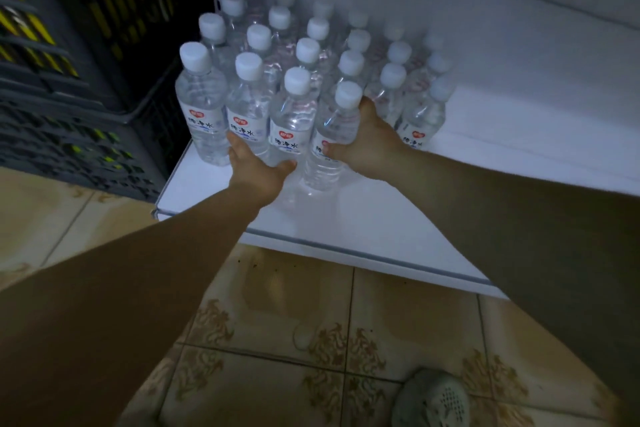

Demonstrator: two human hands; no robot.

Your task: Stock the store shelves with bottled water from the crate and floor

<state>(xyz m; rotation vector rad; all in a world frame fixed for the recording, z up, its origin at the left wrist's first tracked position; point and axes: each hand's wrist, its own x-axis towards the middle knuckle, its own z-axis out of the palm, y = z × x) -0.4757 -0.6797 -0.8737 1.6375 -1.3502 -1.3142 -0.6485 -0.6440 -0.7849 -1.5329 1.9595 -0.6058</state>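
Bottles (306,50) of water stand in tight rows at the left end of the white shelf (346,218), caps up and labels towards the front edge. Our right hand (370,139) grips the fourth bottle (337,128) of the front row, with the thumb across its label and the fingers curled round its far side. That bottle sits a little nearer the front edge than its neighbours, so we judge it is being set into line.

Our left hand (258,170) lies low against the second bottle (244,107) and the third bottle (289,121). Its thumb reaches across the foot of the third, and its fingers go round the left of the second. We cannot tell whether it grips one of them or only steadies both.

To do this well, we keep the fourth bottle upright and slide its base back until it touches the bottle behind and sits flush with the third. We also turn its label forward like the others. The left hand should brace the row, since packed bottles could knock one another over.

Another bottle (424,114) stands just beside the back of our right hand. We should therefore let go by drawing the fingers out towards the front edge, not sideways. More room is left along the shelf to the right. Dark crates (69,114) stand past the shelf's left end, on the tiled floor (277,374).
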